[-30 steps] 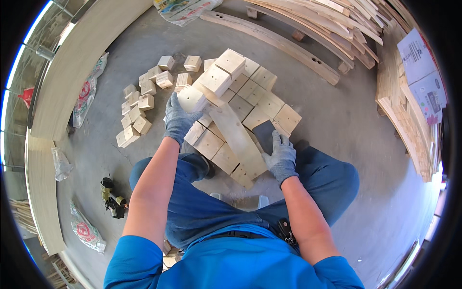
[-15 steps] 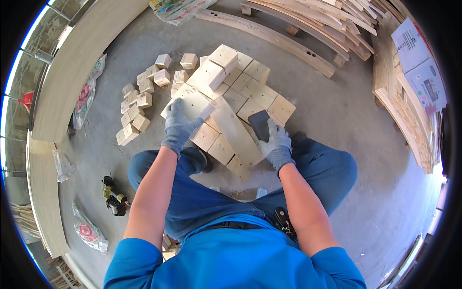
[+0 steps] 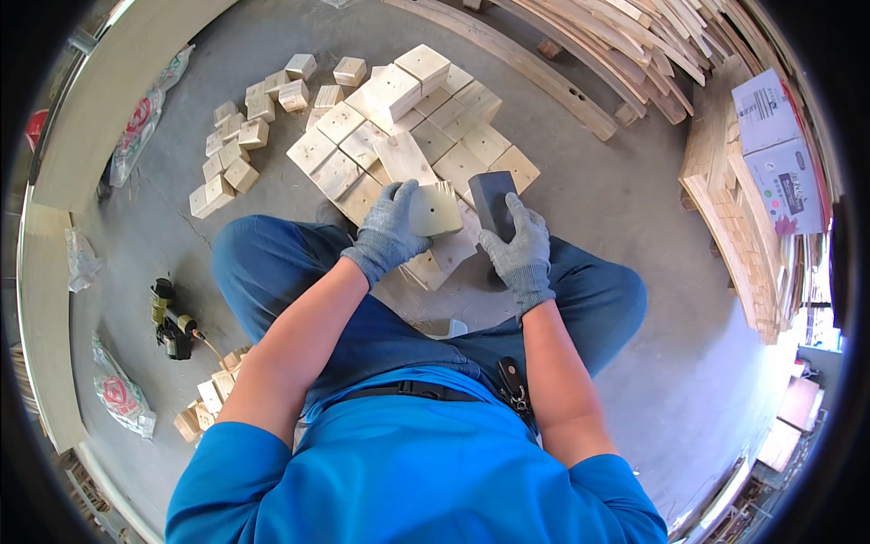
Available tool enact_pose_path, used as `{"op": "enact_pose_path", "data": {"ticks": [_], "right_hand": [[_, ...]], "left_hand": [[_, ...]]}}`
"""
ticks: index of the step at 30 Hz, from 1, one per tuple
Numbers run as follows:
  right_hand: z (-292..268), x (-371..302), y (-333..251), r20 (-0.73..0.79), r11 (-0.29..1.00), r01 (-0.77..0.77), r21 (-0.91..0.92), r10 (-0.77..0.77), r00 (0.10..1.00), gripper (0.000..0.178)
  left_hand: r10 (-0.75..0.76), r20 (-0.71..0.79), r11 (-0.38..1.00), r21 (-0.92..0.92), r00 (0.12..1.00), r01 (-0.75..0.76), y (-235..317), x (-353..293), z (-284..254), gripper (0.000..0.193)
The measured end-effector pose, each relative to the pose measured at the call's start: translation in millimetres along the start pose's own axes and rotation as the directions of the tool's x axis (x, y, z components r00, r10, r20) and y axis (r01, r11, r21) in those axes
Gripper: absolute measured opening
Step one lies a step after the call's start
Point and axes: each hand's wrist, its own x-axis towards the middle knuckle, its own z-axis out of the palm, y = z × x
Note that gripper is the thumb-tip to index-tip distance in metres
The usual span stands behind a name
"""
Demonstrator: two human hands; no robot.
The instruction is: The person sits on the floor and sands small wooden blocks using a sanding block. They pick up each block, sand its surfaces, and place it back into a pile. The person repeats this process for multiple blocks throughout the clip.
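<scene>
Left hand (image 3: 390, 231) closed around 1 pale wood block (image 3: 435, 208); right hand (image 3: 521, 249) grips a dark sanding block (image 3: 492, 201) just beside it; white rectangular carton (image 3: 779, 150), dark label, far right.

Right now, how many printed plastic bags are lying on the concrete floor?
2: one printed bag at upper left beside the curved timber beam, another printed bag at lower left near the nail gun. Others may be hidden.

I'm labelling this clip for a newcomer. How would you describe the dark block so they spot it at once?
Start at the patch of pale square wooden blocks laid on the concrete floor before the crouching person. At its near right edge, the gloved right hand grips a sanding block. It is the only dark grey piece; every neighbour is light wood.
</scene>
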Motion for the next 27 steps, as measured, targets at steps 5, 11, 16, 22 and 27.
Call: {"op": "enact_pose_path", "data": {"ticks": [5, 11, 16, 22, 27], "right_hand": [[-1.9, -25.6, -9.2, -0.010, 0.994, 0.088, 0.063, -0.087, 0.996, 0.084], [9.4, -28.4, -30.7, 0.074, 0.989, 0.147, 0.016, -0.147, 0.986, 0.080], [15.4, 6.1, -59.6, 0.157, 0.954, 0.211, -0.213, -0.179, 0.971, 0.069], [31.0, 86.6, -84.6, 0.218, 0.956, 0.144, -0.254, -0.089, 0.972, 0.066], [28.8, 65.2, -81.2, 0.203, 0.956, 0.184, -0.227, -0.138, 0.969, 0.068]], "left_hand": [[-0.003, -0.025, 0.999, -0.048, 1.000, 0.001, -1.4, 0.0, 3.4, 0.120], [-0.038, 0.056, 0.987, -0.151, 0.998, 0.046, -9.4, 1.2, 2.5, 0.121], [-0.045, 0.077, 0.988, -0.144, 0.996, 0.056, -7.1, 4.6, -0.1, 0.113], [-0.004, 0.037, 0.978, -0.207, 0.999, 0.011, -19.4, 6.2, 8.8, 0.107], [-0.072, 0.093, 0.972, -0.215, 0.993, 0.090, -15.7, 3.9, 2.2, 0.112]]}}
